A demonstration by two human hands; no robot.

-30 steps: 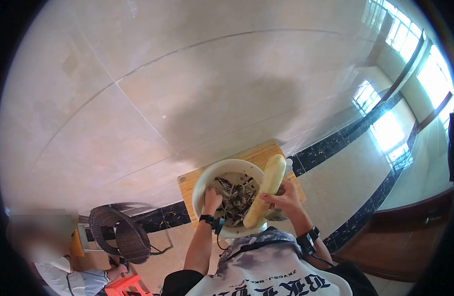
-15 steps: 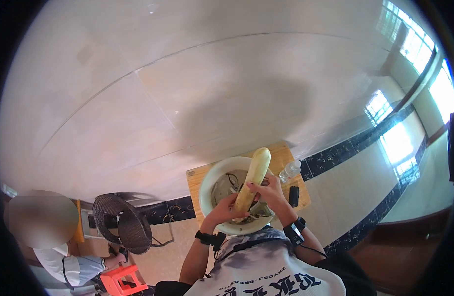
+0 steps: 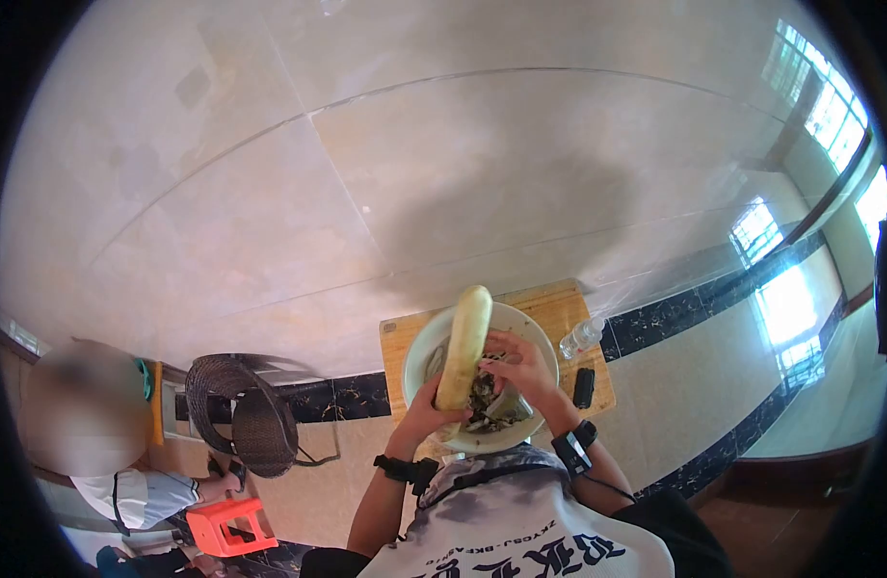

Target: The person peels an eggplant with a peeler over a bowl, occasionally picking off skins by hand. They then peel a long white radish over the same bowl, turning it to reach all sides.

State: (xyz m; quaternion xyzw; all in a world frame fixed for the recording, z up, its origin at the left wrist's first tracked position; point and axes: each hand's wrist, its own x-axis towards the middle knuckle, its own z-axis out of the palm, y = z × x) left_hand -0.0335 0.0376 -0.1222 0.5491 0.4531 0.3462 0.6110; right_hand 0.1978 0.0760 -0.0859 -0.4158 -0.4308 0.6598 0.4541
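Note:
A long, pale yellow vegetable [image 3: 464,337], which looks like a lotus root, stands tilted over a large white basin [image 3: 413,339]. My left hand [image 3: 427,416] is wrapped round its lower end. Just right of the vegetable, my right hand [image 3: 525,371] hovers over the basin with bent fingers drawn together; whether anything small is between them is hidden. Dark scraps [image 3: 487,403] and some pale pieces lie inside the basin under my hands.
The basin stands on a wooden table [image 3: 401,332] against a tiled wall. A clear bottle [image 3: 580,337] and a black object [image 3: 584,387] are at the table's right. To the left are a woven chair [image 3: 260,433], an orange stool [image 3: 233,527] and a seated person [image 3: 135,496].
The vegetable has swung more upright and shifted left in my left hand. My right hand has come off it and is now beside it. The view has shifted slightly.

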